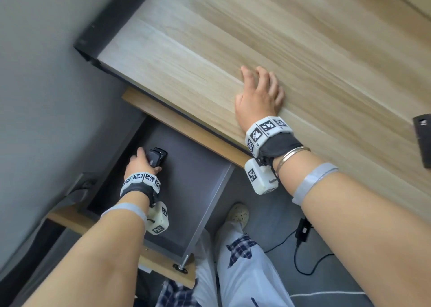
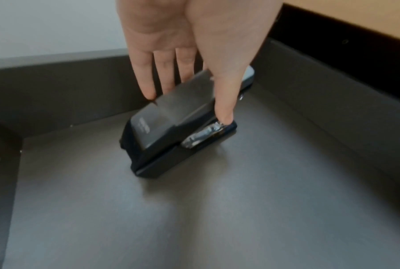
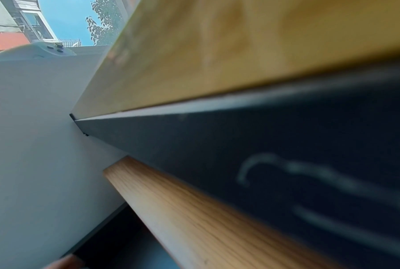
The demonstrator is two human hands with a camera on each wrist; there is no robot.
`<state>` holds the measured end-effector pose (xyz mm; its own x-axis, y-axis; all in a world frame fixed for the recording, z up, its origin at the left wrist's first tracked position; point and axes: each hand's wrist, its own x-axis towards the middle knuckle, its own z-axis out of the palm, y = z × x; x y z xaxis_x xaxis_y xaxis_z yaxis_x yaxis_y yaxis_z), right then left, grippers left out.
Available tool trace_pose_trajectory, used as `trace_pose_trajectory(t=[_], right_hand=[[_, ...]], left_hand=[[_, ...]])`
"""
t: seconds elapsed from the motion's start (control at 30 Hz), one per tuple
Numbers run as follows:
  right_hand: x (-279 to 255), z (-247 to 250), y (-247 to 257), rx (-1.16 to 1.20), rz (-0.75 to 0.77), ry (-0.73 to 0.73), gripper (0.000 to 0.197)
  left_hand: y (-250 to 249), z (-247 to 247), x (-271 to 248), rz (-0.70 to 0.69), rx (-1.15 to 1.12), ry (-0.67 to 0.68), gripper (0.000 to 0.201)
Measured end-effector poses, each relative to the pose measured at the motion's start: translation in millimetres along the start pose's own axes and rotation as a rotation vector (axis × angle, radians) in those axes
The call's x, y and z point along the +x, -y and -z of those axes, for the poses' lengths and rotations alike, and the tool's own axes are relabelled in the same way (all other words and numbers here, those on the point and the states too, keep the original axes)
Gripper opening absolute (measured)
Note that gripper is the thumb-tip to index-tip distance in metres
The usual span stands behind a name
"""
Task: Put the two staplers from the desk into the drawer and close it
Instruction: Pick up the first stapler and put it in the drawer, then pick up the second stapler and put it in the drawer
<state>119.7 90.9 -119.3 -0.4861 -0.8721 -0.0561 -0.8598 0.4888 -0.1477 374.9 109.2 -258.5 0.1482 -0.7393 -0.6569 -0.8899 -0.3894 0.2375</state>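
A black stapler (image 1: 158,157) (image 2: 162,127) sits tilted on the grey floor of the open drawer (image 1: 193,178) (image 2: 194,209), near its back left corner. My left hand (image 1: 140,164) (image 2: 187,106) reaches into the drawer and pinches the stapler, thumb on one side and fingers on the other. A second dark object, apparently the other stapler (image 1: 423,141), lies on the wooden desk (image 1: 233,27) at the right edge of the head view, partly cut off. My right hand (image 1: 258,92) rests flat on the desk top near its front edge and holds nothing.
The drawer's wooden front panel (image 1: 163,262) juts out toward my legs. A grey wall (image 1: 35,73) runs along the left. On the floor are my foot (image 1: 239,213) and a black cable with an adapter (image 1: 303,232).
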Motion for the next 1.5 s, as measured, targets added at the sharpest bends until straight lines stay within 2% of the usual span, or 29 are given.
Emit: trace_pose_trajectory(t=[0.13,0.33,0.43,0.57,0.7,0.9,1.03,1.17,1.23,1.37,1.5], right_hand=[[0.8,2.1,-1.8,0.003,0.007,0.046,0.059],[-4.7,17.0,-14.1,0.055,0.067,0.172,0.060],[-5.7,36.9,-27.1,0.074,0.084,0.248,0.055],[-2.3,65.9,-53.8,0.045,0.050,0.377,0.044],[3.1,95.5,-93.2,0.032,-0.032,0.397,0.042],[13.4,137.9,-194.4,-0.036,-0.212,0.325,0.040],[14.7,150.0,-264.0,-0.087,-0.395,0.284,0.041],[15.6,150.7,-318.5,-0.044,-0.604,0.270,0.038],[19.0,150.4,-338.9,0.024,-0.692,0.296,0.041],[32.4,147.9,-365.2,0.189,-0.843,0.397,0.061],[40.1,143.9,-377.2,0.243,-0.860,0.431,0.057]], left_hand=[[-15.1,25.7,-16.9,-0.085,0.084,-0.017,0.053],[-56.0,71.2,-56.6,-0.200,0.213,0.063,0.040],[-89.8,96.1,-83.4,-0.291,0.218,0.144,0.037],[-142.6,123.5,-115.5,-0.459,0.375,0.257,0.036],[-196.4,129.6,-137.7,-0.544,0.355,0.225,0.036],[-283.6,99.5,-157.1,-0.647,0.268,0.191,0.036],[-332.4,61.1,-166.4,-0.701,0.246,0.206,0.032],[-367.3,27.0,-171.4,-0.731,0.274,0.199,0.029],[-379.3,14.8,-169.3,-0.746,0.309,0.182,0.028],[-394.6,3.4,-162.2,-0.751,0.358,0.161,0.025],[-403.4,-0.8,-158.1,-0.744,0.389,0.144,0.025]])
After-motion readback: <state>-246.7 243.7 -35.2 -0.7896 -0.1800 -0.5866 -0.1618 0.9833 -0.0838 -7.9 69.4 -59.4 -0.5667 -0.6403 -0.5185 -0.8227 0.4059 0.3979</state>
